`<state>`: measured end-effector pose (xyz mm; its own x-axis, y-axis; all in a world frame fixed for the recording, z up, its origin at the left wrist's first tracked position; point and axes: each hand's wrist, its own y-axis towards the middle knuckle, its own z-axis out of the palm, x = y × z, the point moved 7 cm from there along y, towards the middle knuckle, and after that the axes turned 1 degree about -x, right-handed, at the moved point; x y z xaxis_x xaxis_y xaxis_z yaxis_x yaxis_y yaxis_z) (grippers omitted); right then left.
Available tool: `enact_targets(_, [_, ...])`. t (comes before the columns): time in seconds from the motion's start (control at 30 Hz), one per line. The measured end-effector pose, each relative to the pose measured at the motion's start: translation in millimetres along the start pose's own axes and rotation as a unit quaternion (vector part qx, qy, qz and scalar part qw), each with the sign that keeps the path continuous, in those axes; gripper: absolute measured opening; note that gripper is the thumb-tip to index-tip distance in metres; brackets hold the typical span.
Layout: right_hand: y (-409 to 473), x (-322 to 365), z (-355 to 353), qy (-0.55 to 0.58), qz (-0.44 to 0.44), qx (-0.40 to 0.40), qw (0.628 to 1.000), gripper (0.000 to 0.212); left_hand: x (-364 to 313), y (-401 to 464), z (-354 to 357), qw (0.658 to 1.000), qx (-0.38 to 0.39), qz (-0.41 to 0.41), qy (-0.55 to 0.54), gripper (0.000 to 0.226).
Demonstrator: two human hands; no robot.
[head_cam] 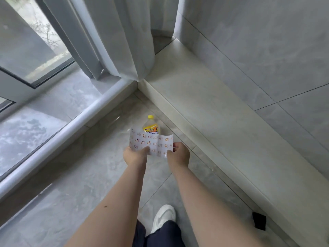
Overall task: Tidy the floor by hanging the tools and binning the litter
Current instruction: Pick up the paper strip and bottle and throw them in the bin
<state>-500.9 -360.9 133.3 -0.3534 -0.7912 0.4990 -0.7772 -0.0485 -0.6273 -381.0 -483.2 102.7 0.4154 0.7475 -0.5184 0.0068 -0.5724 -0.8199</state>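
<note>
A creased white paper sheet [151,142] printed with small orange and red marks is stretched between my two hands above the grey tiled floor. My left hand [135,155] pinches its lower left edge. My right hand [179,155] pinches its right edge. Just beyond the sheet, a clear plastic bottle [151,126] with a yellow cap and a yellow label lies on the floor in the corner; the paper hides its lower part.
A pale raised ledge [204,122] runs along the right, below a tiled wall. Grey curtains [114,38] hang at the corner beside a low window sill [58,134]. A small black object [259,222] lies against the ledge. My white shoe [164,217] is below.
</note>
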Motion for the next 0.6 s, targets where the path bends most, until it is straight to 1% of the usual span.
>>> enact_targets(0.2, [70.6, -22.5, 45.9, -0.017, 0.016, -0.001, 1.000, 0.022, 19.8, 68.8, 32.5, 0.998, 0.002, 0.012, 0.066, 0.030])
enact_targets(0.4, [130.5, -52.7, 101.9, -0.004, 0.069, 0.020, 0.997, 0.028, 44.8, 137.2, 54.2, 0.993, -0.009, 0.015, 0.114, 0.030])
enact_targets(0.53, [153.5, -66.5, 131.2, 0.002, 0.093, 0.042, 0.995, 0.030, 55.0, 166.6, 59.2, 0.989, -0.018, 0.025, 0.145, 0.033])
enact_targets(0.6, [159.2, -72.8, 141.5, 0.029, 0.108, 0.043, 0.993, 0.030, 59.2, 176.7, 62.1, 0.990, -0.013, 0.030, 0.141, 0.033])
